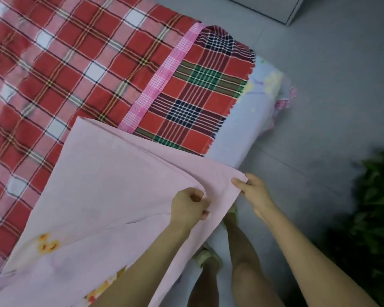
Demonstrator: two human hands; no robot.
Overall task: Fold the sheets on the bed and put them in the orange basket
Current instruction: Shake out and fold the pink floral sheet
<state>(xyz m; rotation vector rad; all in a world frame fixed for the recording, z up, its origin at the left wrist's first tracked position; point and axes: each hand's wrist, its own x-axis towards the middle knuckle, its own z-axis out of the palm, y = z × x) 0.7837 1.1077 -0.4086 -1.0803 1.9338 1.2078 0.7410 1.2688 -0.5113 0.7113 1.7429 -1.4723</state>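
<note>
Here the pink sheet [102,196] lies over the near left of the bed [237,129], atop a red plaid sheet [64,63] spread to the far left. The left hand [190,207] bunches its near edge in a closed fist; the right hand [254,192] pinches the right corner. Probably both layers are caught, though blur hides it. Match corners, pull taut, then crease.

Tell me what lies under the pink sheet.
The pink sheet, held by both hands, covers part of the red plaid sheet and the darker plaid cloth. Near its right edge the pale mattress shows. Anything else beneath is hidden.
</note>
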